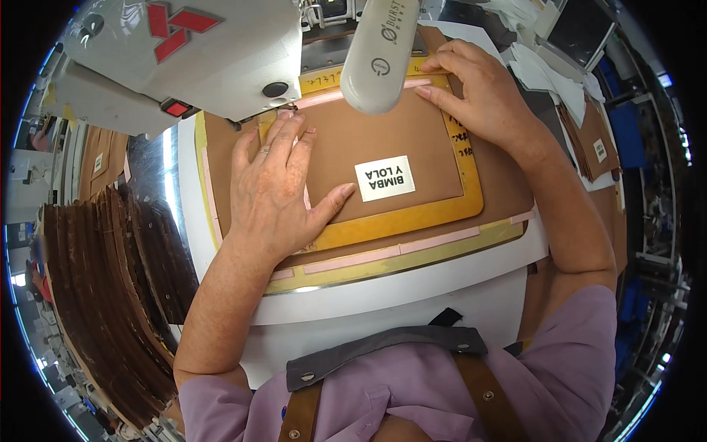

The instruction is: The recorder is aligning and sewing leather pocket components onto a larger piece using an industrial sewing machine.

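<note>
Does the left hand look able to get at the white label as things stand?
Probably yes: the left hand lies flat with its thumb just beside the white label, and nothing visible covers it or stands between.

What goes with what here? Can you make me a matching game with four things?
Things:
1. Large white label
2. Right hand
3. Shirt
4. Dark brown stack

Clues:
A. Light purple
B. At the upper right corner of the yellow frame
C. On the picture's left side
D. On the brown panel, inside the frame

Pairs: 1-D, 2-B, 3-A, 4-C
</note>
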`<state>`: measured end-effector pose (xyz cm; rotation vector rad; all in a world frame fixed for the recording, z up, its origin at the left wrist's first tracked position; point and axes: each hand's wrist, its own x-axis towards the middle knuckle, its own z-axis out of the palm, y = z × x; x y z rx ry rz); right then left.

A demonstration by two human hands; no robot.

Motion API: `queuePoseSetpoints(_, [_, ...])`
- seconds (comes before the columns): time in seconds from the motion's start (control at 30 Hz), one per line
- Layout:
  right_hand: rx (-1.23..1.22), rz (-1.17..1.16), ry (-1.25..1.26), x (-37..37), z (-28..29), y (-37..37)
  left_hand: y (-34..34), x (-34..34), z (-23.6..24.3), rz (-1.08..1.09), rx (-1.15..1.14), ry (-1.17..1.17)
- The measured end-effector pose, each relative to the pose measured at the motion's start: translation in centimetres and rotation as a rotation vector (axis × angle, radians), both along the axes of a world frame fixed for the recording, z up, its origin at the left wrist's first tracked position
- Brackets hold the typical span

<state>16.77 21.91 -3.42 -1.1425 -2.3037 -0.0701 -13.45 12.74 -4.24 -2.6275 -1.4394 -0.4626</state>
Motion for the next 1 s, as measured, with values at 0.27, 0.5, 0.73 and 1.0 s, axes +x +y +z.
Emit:
queuePoseSetpoints(0.27, [-0.237, -0.006, 0.023, 0.6, -0.5, 0.1, 0.0, 0.2, 0.3, 0.021, -0.028, 0.034])
queuePoseSetpoints(0.5, [-0.494, -0.066, 0.094, 0.9, -0.1, 0.7, 0.0, 0.2, 0.3, 0.015, -0.016, 0.018])
queuePoseSetpoints(0.73, [-0.500, -0.192, 0.042, -0.1, -0.2, 0.6, 0.1, -0.1, 0.4, 0.020, -0.021, 0.058])
queuePoseSetpoints(1.0, [-0.228, -0.124, 0.099, -1.0, -0.6, -0.5, 0.1, 0.0, 0.4, 0.012, -0.013, 0.054])
